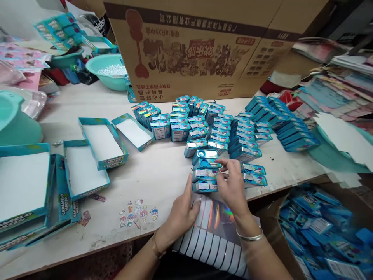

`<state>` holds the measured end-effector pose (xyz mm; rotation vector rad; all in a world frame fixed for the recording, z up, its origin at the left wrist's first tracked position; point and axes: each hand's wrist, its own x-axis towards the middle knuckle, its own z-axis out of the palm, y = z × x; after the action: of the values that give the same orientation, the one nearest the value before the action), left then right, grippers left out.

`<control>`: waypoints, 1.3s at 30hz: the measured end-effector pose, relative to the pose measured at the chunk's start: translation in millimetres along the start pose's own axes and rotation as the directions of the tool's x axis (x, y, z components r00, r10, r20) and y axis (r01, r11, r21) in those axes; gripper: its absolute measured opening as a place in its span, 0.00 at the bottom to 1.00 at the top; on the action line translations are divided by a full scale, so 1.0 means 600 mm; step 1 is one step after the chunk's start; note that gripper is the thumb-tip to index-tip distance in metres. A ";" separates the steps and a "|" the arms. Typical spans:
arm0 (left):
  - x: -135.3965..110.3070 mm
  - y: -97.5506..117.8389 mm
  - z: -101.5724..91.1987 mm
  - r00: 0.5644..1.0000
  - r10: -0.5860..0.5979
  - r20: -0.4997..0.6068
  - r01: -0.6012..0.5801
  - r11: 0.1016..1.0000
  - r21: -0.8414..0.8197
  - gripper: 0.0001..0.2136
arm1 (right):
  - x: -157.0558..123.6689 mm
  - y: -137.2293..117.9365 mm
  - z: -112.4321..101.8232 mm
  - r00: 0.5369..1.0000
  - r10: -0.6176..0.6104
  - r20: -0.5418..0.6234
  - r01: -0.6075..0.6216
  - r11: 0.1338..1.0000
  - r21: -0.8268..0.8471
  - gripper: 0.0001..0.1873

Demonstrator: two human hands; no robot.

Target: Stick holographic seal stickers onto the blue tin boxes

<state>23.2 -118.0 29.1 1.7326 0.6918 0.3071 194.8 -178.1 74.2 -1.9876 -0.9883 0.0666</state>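
Small blue boxes point(205, 174) stand in a short column in front of me, some with shiny stickers across their top edges. My right hand point(233, 186) is at the right end of this column, with thumb and fingers curled against the box tops; whatever they pinch is hidden. My left hand point(182, 214) lies at the near left corner of the column, forefinger stretched out along it and thumb apart. Under both wrists is a sheet of silvery sticker strips point(215, 237), with its far part bare and reflecting rainbow colours.
Rows of more blue boxes point(218, 132) stand beyond, before a large carton point(201, 50). Open blue trays point(105, 155) lie left, near loose cartoon stickers point(138, 214). A teal bowl point(107, 81) holds white pieces. Right of the table, a carton point(276, 233) holds many blue boxes.
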 end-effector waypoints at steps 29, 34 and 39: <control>-0.087 0.093 -0.019 0.757 -0.161 0.634 0.414 0.868 -0.275 0.13 | -0.139 -0.009 -0.154 0.795 -0.340 0.503 0.258 0.939 0.227 0.12; -0.082 0.105 -0.016 0.851 -0.069 0.521 0.264 0.913 -0.310 0.07 | -0.154 -0.036 -0.147 0.654 -0.674 0.345 0.683 0.721 0.114 0.18; -0.077 0.114 -0.028 0.827 -0.091 0.554 0.303 0.903 -0.305 0.07 | -0.153 -0.048 -0.135 0.666 -0.629 0.400 0.617 0.766 0.177 0.12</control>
<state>-2.7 -142.0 105.9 1.2649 0.3658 -0.1823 147.1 -286.6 115.8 -1.5226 -1.9218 0.1505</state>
